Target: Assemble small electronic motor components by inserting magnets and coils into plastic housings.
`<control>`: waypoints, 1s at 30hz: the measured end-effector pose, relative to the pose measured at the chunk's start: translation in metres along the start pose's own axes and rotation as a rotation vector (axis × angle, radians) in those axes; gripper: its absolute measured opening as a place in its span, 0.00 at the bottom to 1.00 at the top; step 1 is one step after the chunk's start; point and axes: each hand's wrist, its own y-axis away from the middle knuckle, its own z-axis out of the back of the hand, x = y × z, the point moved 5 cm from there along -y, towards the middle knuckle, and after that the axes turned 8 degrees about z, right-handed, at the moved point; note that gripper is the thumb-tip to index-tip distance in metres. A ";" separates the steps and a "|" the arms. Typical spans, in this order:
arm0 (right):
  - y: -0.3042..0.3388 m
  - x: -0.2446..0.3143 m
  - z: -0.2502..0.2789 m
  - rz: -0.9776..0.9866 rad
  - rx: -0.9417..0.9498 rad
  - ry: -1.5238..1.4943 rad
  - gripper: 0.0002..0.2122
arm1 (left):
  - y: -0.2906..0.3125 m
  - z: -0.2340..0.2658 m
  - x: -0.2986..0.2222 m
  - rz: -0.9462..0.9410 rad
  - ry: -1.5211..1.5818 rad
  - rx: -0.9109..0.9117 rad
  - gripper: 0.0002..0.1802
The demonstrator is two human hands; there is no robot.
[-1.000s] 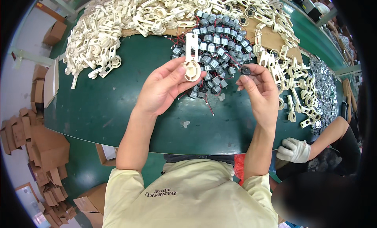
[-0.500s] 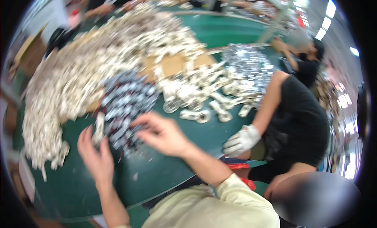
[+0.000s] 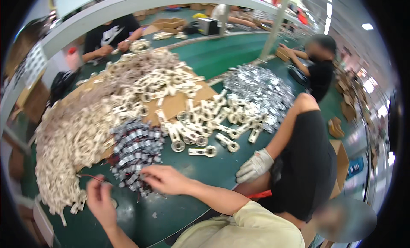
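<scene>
My left hand (image 3: 101,202) is low over the green table, fingers pinched on a thin red wire (image 3: 90,176) that sticks out to the left. Part of a white piece (image 3: 114,202) shows beside this hand, mostly hidden by it. My right hand (image 3: 167,179) is at the near right edge of a pile of small silver-grey motors (image 3: 139,147) with dark and red wires. Its thumb and fingers are closed together there; what they pinch is too blurred to make out.
A large heap of cream plastic handle-shaped parts (image 3: 85,124) curves along the left on cardboard (image 3: 205,93). More round-headed cream parts (image 3: 209,151) lie mid-table beside shiny silver pieces (image 3: 258,88). At right, a neighbour's gloved hand (image 3: 255,166) rests at the table edge (image 3: 209,214).
The view has shifted, showing more of the far side. My left hand has closed from spread fingers, and a red wire now shows at it. My right hand stays at the motor pile, fingers closer together.
</scene>
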 end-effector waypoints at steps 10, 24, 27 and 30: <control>0.006 0.006 0.026 -0.144 -0.153 0.253 0.06 | -0.149 0.158 -0.226 -0.737 -0.138 -0.708 0.13; 0.009 0.007 0.035 -0.179 -0.162 0.318 0.06 | -0.289 0.220 -0.227 -0.398 -0.816 -0.859 0.11; 0.011 -0.002 0.034 -0.187 -0.147 0.340 0.06 | -0.297 0.232 -0.217 -0.395 -0.855 -0.935 0.17; 0.003 0.008 0.031 -0.102 -0.157 0.323 0.06 | -0.310 0.290 -0.221 -0.263 -1.297 -0.979 0.17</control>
